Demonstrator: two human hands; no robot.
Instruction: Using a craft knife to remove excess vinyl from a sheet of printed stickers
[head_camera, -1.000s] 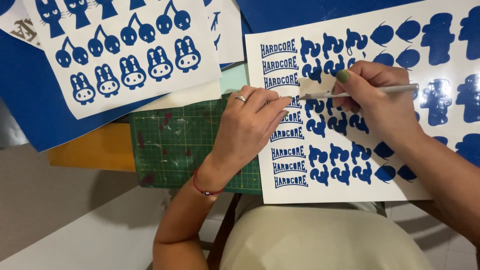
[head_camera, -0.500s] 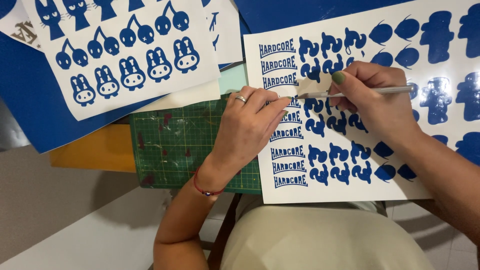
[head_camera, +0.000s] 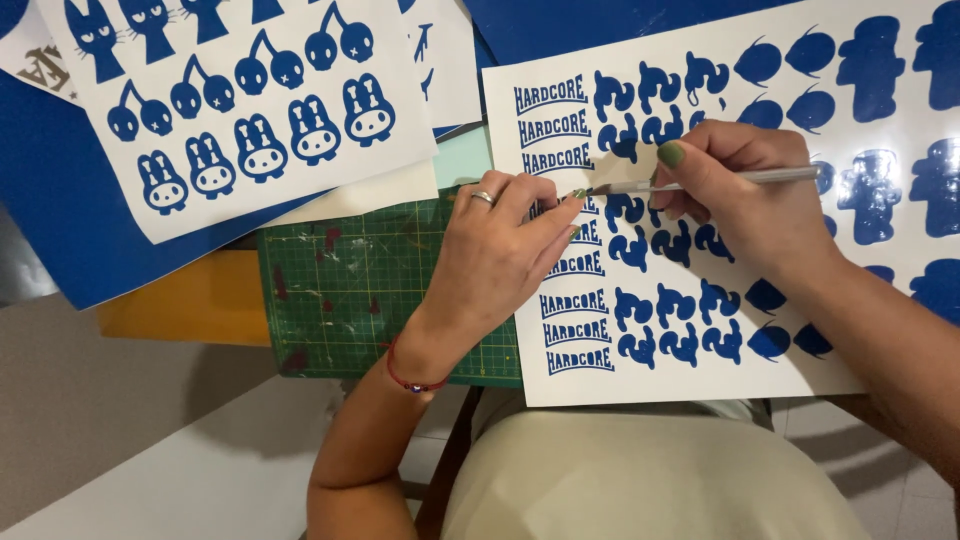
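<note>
Barely anything has shifted — both hands hold over the same row of lettering.

Right hand (head_camera: 745, 195) pinches a slim silver weeding tool (head_camera: 700, 183), tip at the blue vinyl decal sheet (head_camera: 700, 380) lying half over the green cutting mat (head_camera: 350, 290); left hand (head_camera: 500, 250), fingers pressed together, pins the sheet steady — its fingertips hide the tip's contact point.

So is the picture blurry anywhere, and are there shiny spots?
Head view: mostly sharp; the blue shapes on the sticker sheet show pale glare patches at right; the left hand casts a soft shadow onto the green cutting mat; the right hand looks crisp.
</note>
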